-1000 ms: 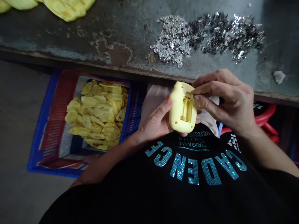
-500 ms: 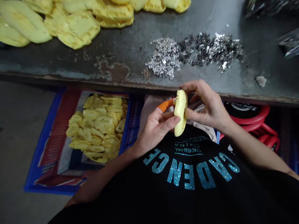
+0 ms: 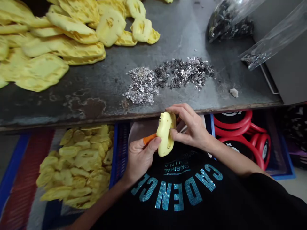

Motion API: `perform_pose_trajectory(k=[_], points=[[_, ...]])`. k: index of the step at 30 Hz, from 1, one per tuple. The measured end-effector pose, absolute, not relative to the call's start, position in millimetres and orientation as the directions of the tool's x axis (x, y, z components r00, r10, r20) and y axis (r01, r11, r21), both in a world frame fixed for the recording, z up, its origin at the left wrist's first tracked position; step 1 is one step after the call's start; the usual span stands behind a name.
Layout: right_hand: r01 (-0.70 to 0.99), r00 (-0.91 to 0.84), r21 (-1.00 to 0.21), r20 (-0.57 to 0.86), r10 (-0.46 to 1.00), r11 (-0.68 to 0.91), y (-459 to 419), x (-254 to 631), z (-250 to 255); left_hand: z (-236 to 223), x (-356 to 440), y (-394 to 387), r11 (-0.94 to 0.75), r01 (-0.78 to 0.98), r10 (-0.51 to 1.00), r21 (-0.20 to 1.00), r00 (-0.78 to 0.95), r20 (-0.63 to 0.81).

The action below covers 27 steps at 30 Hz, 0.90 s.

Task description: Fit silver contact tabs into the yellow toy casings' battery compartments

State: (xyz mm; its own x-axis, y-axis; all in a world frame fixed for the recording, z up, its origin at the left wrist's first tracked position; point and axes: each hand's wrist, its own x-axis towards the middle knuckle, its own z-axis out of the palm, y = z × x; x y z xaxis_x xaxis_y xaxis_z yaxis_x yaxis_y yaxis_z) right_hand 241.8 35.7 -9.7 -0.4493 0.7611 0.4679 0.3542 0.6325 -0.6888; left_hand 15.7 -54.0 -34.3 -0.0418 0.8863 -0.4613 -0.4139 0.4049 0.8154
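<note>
A pale yellow molded piece (image 3: 164, 134) sits between both hands, turned to show more of its face than a moment ago, just below the edge of a dark metal bench (image 3: 105, 83). The left hand (image 3: 140, 156) closes around its lower side and an orange handle (image 3: 149, 139). The right hand (image 3: 189, 126) pinches its upper part between thumb and fingers. A heap of silver flakes (image 3: 144, 85) lies on the bench beyond.

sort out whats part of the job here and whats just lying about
Part of the job: yellow moulded piece, pinched by the right hand; orange-handled tool, in the left hand.

Lying about: yellow pieces on the metal bench and in a blue crate; silver flakes; red stools.
</note>
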Motion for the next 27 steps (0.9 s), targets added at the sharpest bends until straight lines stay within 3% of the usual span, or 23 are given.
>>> perform_pose_trajectory(k=[6, 13, 16, 18, 20, 23, 27], points=[[0.362, -0.459, -0.674, 0.473, 0.753, 0.644, 43.5, 241.4, -11.3, -28.7, 19.7, -33.0, 0.43, -0.527, 0.857, 0.733, -0.016, -0.514], [0.271, -0.578, -0.73, 0.398, 0.712, 0.628, 64.7, 258.5, -2.4, -18.7, 8.0, -16.6, 0.537, -0.57, 0.84, 0.622, 0.3, -0.451], [0.502, -0.404, -0.626, 0.44, 0.802, 0.597, 91.1, 293.4, -1.3, -10.3, -1.0, -15.0, 0.485, -0.591, 0.873, 0.644, 0.292, -0.39], [0.725, -0.253, -0.489, 0.466, 0.848, 0.486, 109.7, 317.6, -5.1, -9.0, -6.9, -15.3, 0.451, -0.607, 0.889, 0.654, 0.244, -0.387], [0.839, -0.213, -0.381, 0.427, 0.879, 0.389, 123.9, 334.7, -11.7, -11.2, -10.7, -16.0, 0.453, -0.615, 0.885, 0.645, 0.223, -0.409], [0.868, -0.241, -0.335, 0.361, 0.901, 0.366, 133.6, 344.5, -21.5, -15.4, -10.1, -16.4, 0.476, -0.621, 0.87, 0.623, 0.227, -0.438], [0.814, -0.27, -0.403, 0.376, 0.887, 0.418, 130.9, 348.7, -20.8, -15.7, -5.0, -15.6, 0.472, -0.64, 0.871, 0.606, 0.235, -0.431]])
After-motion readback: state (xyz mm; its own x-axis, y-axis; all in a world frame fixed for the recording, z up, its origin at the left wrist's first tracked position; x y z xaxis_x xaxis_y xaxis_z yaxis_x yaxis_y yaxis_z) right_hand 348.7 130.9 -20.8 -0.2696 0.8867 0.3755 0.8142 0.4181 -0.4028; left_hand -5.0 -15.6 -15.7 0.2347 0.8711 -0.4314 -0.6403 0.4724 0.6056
